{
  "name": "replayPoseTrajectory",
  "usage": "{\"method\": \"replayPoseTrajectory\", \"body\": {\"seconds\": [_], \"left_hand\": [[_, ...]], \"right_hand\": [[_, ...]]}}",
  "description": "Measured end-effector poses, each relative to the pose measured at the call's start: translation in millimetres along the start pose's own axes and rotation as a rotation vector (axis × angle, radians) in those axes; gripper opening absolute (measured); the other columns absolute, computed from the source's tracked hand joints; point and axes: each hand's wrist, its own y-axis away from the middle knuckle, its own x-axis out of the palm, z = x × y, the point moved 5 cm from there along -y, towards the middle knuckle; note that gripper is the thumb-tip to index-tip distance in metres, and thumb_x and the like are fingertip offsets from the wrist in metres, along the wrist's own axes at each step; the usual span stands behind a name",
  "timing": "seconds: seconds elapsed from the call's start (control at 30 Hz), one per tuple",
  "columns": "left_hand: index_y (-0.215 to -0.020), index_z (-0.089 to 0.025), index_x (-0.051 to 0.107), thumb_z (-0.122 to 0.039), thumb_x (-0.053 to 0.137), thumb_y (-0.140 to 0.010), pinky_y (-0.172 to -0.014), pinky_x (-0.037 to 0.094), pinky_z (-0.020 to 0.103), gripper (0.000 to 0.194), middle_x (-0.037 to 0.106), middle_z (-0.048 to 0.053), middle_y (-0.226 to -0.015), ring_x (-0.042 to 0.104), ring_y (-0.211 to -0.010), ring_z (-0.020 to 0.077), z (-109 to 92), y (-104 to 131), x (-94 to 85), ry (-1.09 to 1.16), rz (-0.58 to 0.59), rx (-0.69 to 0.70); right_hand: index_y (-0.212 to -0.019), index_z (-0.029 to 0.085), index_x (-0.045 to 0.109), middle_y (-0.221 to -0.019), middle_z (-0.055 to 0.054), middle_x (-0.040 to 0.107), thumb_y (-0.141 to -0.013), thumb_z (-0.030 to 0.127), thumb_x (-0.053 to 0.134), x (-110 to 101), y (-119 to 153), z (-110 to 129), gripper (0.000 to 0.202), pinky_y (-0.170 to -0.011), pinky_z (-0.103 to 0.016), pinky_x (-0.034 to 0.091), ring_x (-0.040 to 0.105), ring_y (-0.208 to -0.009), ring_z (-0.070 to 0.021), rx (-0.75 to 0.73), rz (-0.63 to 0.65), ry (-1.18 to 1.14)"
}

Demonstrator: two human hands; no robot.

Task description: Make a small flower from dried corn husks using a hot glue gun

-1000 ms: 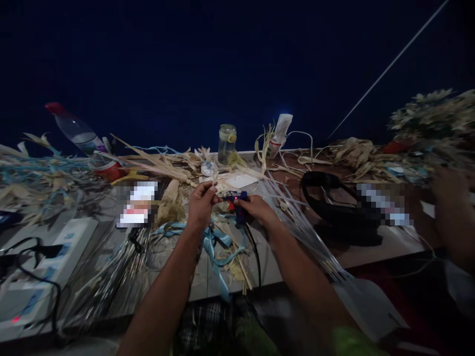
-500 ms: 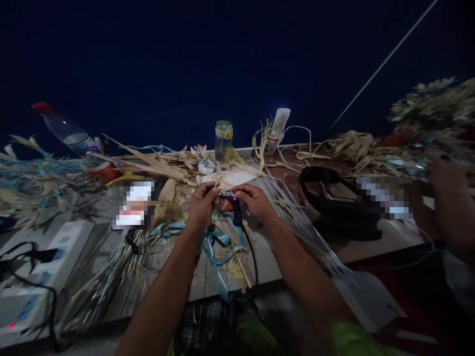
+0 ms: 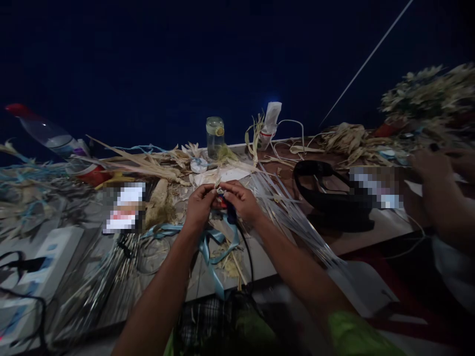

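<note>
My left hand [image 3: 203, 201] and my right hand [image 3: 240, 200] meet over the middle of the table, fingertips nearly touching. Both pinch a small pale piece of dried husk [image 3: 218, 187], largely covered by the fingers. Just below my right hand lies a dark blue and red corded tool that looks like a glue gun [image 3: 231, 213], partly hidden by that hand. Light blue ribbon [image 3: 210, 257] trails in loops between my forearms. Beyond my fingers are pale husk pieces and a round white item [image 3: 199, 165].
At left stand a phone [image 3: 126, 205], thin metal wires [image 3: 107, 277], a white power strip [image 3: 52, 267] and a tilted bottle [image 3: 46, 133]. A clear jar [image 3: 215, 136] is behind. To the right lie translucent sticks [image 3: 293, 217], a black looped object [image 3: 315, 190] and another person's hand [image 3: 432, 170].
My right hand has moved inward to my left, now covering more of the corded tool. The view has shifted slightly, and the other person's hand at right reaches further in.
</note>
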Motion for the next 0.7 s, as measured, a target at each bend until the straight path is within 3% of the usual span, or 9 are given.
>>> {"method": "replayPoseTrajectory", "body": {"seconds": [0.37,0.7], "left_hand": [[-0.079,-0.016,0.06,-0.029,0.06,-0.066,-0.048,0.044,0.022,0.018,0.055,-0.002,-0.067,0.048,-0.049,0.0077,-5,0,-8.7,-0.291,-0.164,0.105],[-0.079,-0.02,0.065,-0.018,0.051,-0.073,-0.075,0.04,0.028,0.015,0.056,0.004,-0.076,0.051,-0.076,0.0157,-20,8,-6.3,-0.657,-0.143,0.477]], "right_hand": [[-0.11,0.023,0.06,-0.101,-0.005,0.049,-0.077,0.025,0.052,7,4,1,0.034,-0.09,-0.031,0.037,0.049,-0.099,-0.0155,-0.037,0.064,0.093],[-0.114,0.024,0.057,-0.104,-0.006,0.049,-0.075,0.026,0.056,11,5,3,0.039,-0.091,-0.033,0.036,0.047,-0.101,-0.0174,-0.043,0.109,0.11]]}}
